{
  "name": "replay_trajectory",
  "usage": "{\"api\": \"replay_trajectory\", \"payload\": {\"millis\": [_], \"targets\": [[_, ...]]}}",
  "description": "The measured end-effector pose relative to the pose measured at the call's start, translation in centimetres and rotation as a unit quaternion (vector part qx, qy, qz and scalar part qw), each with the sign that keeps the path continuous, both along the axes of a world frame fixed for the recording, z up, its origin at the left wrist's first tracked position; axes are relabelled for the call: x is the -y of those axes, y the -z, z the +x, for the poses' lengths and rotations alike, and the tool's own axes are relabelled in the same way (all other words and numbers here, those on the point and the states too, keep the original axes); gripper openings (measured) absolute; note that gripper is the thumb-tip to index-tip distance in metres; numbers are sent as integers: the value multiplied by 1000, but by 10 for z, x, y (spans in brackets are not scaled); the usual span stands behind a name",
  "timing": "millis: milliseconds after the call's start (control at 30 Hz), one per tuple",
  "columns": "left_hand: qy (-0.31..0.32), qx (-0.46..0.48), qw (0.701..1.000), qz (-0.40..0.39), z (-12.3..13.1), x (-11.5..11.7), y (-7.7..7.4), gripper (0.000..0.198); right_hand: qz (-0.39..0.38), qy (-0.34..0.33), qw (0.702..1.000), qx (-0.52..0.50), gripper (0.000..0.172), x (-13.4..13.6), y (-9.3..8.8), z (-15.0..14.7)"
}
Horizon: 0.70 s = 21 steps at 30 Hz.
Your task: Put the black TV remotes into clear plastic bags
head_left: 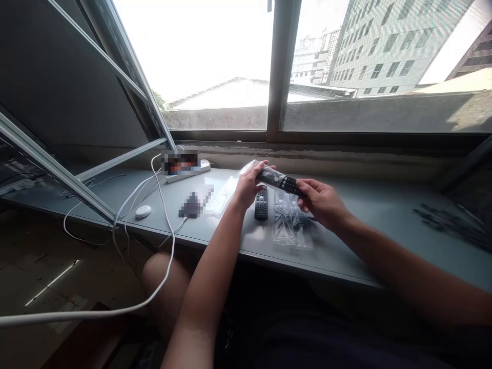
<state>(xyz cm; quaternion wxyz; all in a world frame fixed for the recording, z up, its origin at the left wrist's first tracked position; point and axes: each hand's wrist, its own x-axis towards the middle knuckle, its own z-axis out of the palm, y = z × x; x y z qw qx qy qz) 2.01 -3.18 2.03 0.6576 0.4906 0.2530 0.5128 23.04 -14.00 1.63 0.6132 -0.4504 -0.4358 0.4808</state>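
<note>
I hold a black remote control [280, 181] above the grey ledge [365, 220], level and crosswise. My left hand [249, 187] grips its left end together with a clear plastic bag [249, 166] that covers that end. My right hand [322, 201] is closed on the remote's right end. Below them a second black remote [261, 203] lies on the ledge. Beside it lie remotes in clear plastic bags [292, 223].
More clear bags [223, 197] lie left of my left hand. A small dark device [191, 207], a white round puck [143, 211], a power strip [186, 171] and white cables [161, 205] sit to the left. Dark items [449, 223] lie at the far right. A metal frame [57, 169] slants across the left.
</note>
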Motion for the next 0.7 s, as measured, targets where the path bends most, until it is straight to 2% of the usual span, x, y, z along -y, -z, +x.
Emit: {"api": "replay_trajectory", "payload": {"millis": [100, 267, 367, 500, 700], "targets": [[8, 14, 1000, 14, 4, 1, 1, 50, -11, -17, 1000, 1, 43, 1, 0, -2], [-74, 41, 996, 34, 4, -2, 0, 44, -32, -101, 993, 45, 35, 6, -4, -5], [-88, 82, 992, 31, 3, -4, -2, 44, -35, -118, 991, 50, 36, 7, -4, -7], [-60, 99, 993, 18, 4, -3, 0, 49, -36, -116, 992, 36, 38, 5, 0, -7], [8, 27, 999, 21, 9, 6, 4, 47, -57, -106, 993, 5, 30, 3, 5, -9]]}}
